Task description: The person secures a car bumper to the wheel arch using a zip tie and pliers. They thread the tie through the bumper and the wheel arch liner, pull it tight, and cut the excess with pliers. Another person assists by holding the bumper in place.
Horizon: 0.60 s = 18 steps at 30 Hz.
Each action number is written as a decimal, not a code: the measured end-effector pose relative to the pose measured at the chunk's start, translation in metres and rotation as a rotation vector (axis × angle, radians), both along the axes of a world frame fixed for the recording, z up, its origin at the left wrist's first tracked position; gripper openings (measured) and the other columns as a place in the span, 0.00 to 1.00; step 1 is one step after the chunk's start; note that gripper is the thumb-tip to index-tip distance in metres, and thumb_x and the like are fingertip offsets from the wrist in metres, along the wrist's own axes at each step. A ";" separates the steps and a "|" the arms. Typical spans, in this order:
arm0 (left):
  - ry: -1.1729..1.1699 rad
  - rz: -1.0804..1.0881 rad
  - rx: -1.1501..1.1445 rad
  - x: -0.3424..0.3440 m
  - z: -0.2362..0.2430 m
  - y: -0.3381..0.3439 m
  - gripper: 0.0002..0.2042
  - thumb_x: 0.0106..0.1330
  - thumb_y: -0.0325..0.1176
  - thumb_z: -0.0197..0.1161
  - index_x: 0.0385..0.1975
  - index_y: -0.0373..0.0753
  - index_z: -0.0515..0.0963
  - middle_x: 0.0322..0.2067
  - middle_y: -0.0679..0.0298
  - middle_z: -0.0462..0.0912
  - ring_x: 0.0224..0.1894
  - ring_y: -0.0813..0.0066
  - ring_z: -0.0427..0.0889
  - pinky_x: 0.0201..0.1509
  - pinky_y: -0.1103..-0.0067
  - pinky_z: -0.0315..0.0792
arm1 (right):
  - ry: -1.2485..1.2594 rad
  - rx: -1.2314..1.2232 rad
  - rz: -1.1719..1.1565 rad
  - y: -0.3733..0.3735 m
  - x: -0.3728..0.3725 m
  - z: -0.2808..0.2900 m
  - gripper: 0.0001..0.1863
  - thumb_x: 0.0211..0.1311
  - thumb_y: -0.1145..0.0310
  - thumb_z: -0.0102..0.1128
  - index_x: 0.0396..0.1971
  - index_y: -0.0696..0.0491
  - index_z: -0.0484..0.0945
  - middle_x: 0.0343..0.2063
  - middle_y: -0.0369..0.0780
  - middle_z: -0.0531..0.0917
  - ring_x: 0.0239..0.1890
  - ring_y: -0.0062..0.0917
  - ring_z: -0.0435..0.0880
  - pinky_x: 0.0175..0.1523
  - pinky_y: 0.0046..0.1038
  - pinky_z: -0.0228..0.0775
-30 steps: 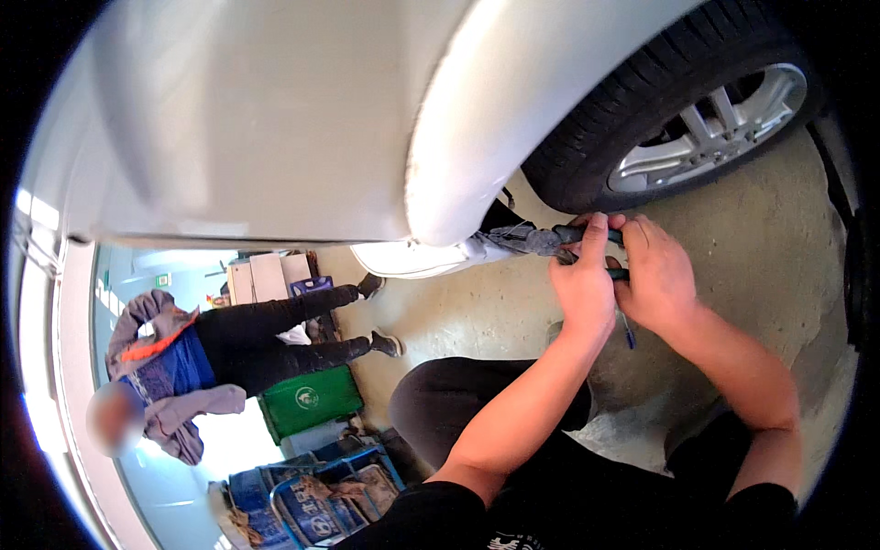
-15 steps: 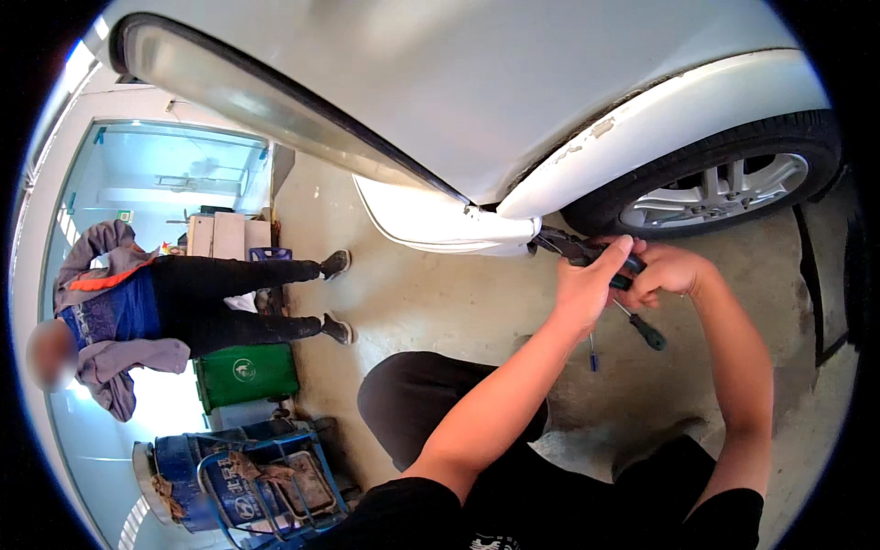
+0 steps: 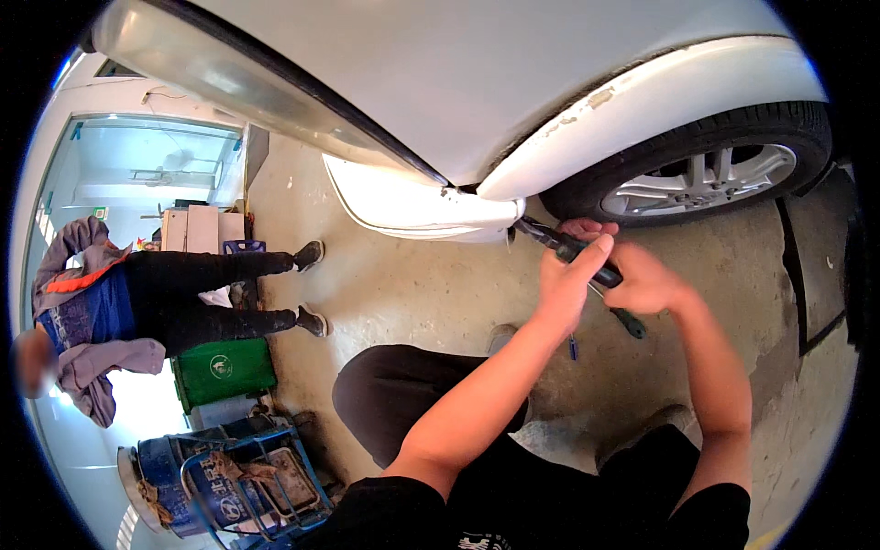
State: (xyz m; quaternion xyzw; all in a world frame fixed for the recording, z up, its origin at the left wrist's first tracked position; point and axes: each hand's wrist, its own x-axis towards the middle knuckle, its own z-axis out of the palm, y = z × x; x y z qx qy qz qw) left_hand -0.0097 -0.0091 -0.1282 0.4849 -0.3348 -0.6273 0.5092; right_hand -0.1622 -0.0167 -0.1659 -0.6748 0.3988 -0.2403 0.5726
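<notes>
- Strong white light from the left; the glass wall is burnt out;
- soft sheen on the car; dim patches and soft shadows on the floor;
- right hand slightly smeared; the standing person's head blurred;
- edges bend toward a black, blue-fringed rim

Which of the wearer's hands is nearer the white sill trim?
Left. The left hand is to the right of the white sill trim, apart from it; the right hand sits farther right.

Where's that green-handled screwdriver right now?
In the head view, right of centre, the green-handled screwdriver lies on the floor just below the person's right hand, to the right of a slender blue-ended tool.
</notes>
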 end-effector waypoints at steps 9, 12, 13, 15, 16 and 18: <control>-0.224 0.163 0.124 -0.013 0.027 -0.010 0.13 0.65 0.37 0.74 0.33 0.32 0.83 0.28 0.66 0.85 0.30 0.81 0.80 0.36 0.79 0.74 | 0.208 -0.153 -0.412 0.015 0.015 0.039 0.28 0.44 0.59 0.76 0.44 0.61 0.82 0.42 0.54 0.86 0.43 0.51 0.86 0.49 0.42 0.78; -0.132 0.080 0.109 -0.011 0.016 -0.004 0.15 0.67 0.38 0.73 0.43 0.32 0.82 0.40 0.62 0.87 0.37 0.79 0.82 0.44 0.79 0.76 | 0.179 -0.079 -0.457 0.009 0.014 0.048 0.26 0.43 0.58 0.77 0.41 0.59 0.84 0.37 0.53 0.87 0.44 0.52 0.86 0.50 0.42 0.78; -0.062 0.042 0.093 -0.011 0.015 -0.001 0.16 0.67 0.38 0.73 0.46 0.32 0.81 0.45 0.61 0.86 0.41 0.78 0.82 0.47 0.78 0.76 | 0.128 -0.119 -0.398 0.002 0.007 0.041 0.25 0.42 0.59 0.77 0.40 0.58 0.84 0.32 0.50 0.88 0.40 0.45 0.88 0.47 0.39 0.78; 0.069 -0.042 0.043 -0.016 0.015 0.004 0.18 0.70 0.36 0.69 0.53 0.32 0.77 0.55 0.56 0.81 0.51 0.73 0.80 0.58 0.73 0.73 | -0.201 0.241 -0.008 -0.016 -0.017 0.022 0.17 0.51 0.64 0.76 0.35 0.60 0.82 0.23 0.43 0.83 0.27 0.28 0.85 0.31 0.31 0.78; 0.132 -0.085 0.011 -0.020 0.016 0.008 0.19 0.72 0.34 0.66 0.57 0.33 0.73 0.61 0.53 0.78 0.58 0.68 0.78 0.65 0.70 0.70 | -0.327 0.504 0.186 -0.020 -0.027 0.021 0.15 0.54 0.66 0.75 0.34 0.60 0.81 0.20 0.40 0.81 0.23 0.23 0.83 0.26 0.28 0.76; 0.154 -0.106 0.082 -0.007 -0.003 0.009 0.14 0.73 0.33 0.64 0.52 0.34 0.73 0.55 0.53 0.81 0.57 0.65 0.80 0.63 0.69 0.73 | -0.567 0.662 0.295 -0.021 -0.024 -0.003 0.15 0.59 0.67 0.73 0.39 0.58 0.78 0.21 0.38 0.79 0.21 0.20 0.80 0.22 0.24 0.73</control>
